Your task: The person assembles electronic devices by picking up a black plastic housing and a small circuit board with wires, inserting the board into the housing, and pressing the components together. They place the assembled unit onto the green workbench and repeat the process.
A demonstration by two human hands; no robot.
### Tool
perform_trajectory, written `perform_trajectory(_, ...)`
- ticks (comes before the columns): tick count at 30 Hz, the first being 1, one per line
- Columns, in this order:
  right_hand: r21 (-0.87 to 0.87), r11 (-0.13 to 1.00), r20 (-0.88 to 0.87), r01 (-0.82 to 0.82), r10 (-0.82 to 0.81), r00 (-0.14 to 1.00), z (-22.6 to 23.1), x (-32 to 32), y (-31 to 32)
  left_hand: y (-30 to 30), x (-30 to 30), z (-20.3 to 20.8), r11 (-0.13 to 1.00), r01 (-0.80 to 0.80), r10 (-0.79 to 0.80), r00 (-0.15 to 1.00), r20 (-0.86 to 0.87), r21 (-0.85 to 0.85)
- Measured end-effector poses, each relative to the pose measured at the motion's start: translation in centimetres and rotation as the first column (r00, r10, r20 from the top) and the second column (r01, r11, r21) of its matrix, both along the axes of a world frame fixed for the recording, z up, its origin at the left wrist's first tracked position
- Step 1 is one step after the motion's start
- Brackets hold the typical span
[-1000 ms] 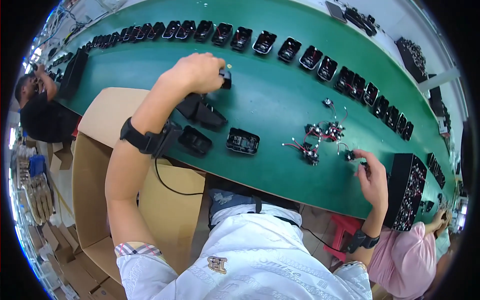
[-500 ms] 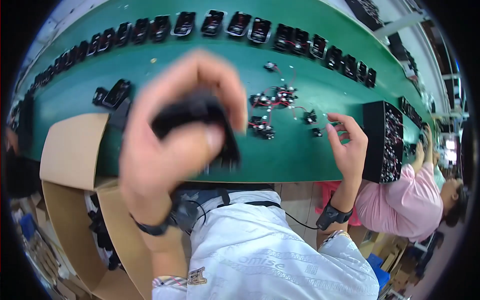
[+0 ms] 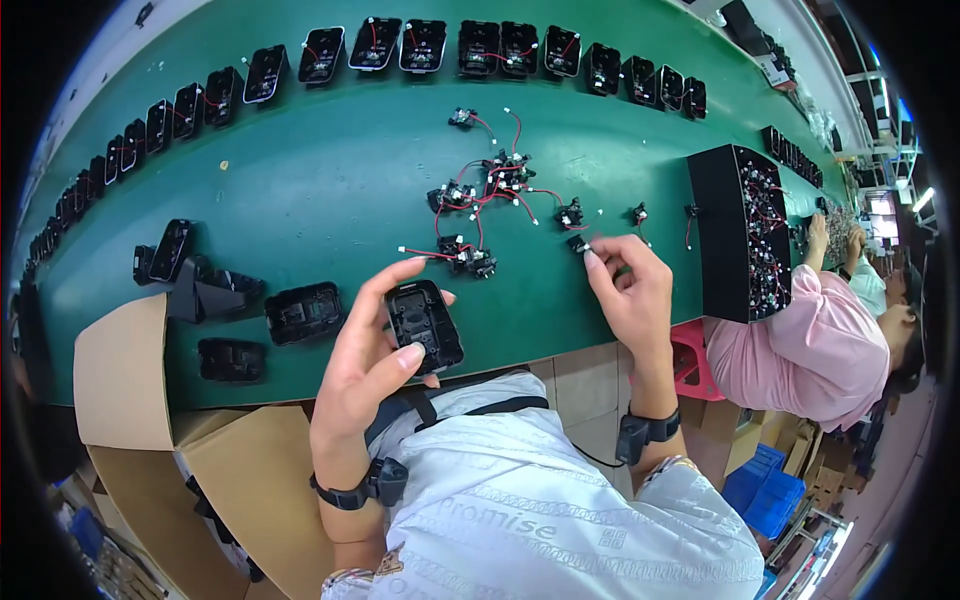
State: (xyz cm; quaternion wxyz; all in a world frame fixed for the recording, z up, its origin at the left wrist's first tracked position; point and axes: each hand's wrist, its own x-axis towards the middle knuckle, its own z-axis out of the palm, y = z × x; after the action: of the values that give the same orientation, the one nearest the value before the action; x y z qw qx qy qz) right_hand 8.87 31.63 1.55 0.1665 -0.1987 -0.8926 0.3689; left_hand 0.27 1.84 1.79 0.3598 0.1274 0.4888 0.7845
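Note:
My left hand (image 3: pixel 358 365) is wrapped round an open black plastic housing (image 3: pixel 432 312), its hollow inside facing up and the thumb pressed on its lower part. This housing is over the table's near edge, in front of my body. To the right, my right hand (image 3: pixel 638 295) pinches a small black part (image 3: pixel 577 244) between thumb and fingertips, just above the green table. Between and beyond the hands lies a loose cluster of small black parts with red wires (image 3: pixel 508 175) and white connectors. Another wired part (image 3: pixel 569 213) lies just past my right fingertips.
Several black housings (image 3: pixel 376 45) stand in a curved row along the far side of the green table (image 3: pixel 330 190). More housings (image 3: pixel 304 312) lie left, by an open cardboard box (image 3: pixel 125 375). At right are a black bin (image 3: pixel 718 235) of wired parts and a person in pink (image 3: pixel 800 350).
My left hand has lowered the black housing away from the camera, its hollow now showing. My right fingers, apart before, have closed on a small black part. The view has shifted.

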Motion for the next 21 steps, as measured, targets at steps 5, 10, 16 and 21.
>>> perform_trajectory(5,-0.050,0.959,-0.127,-0.279,0.271,0.954,1.7,1.1,-2.3,1.3,1.4,-0.5,0.995,0.028,-0.037,0.994,0.100,0.094)
perform_trajectory(10,0.308,0.833,-0.337,-0.460,0.548,0.766,2.1,-0.5,-6.1,3.6,1.5,0.4,0.998,-0.041,0.031,0.981,0.193,0.049)
perform_trajectory(16,0.346,0.769,-0.367,-0.537,0.638,0.677,2.1,-2.8,-7.8,2.0,1.2,-0.1,0.979,-0.199,0.195,0.978,-0.075,-0.052)
perform_trajectory(21,0.238,0.732,-0.345,-0.638,0.678,0.649,2.4,-3.5,-8.7,1.2,1.2,0.0,0.947,-0.322,0.302,0.897,-0.324,-0.010)
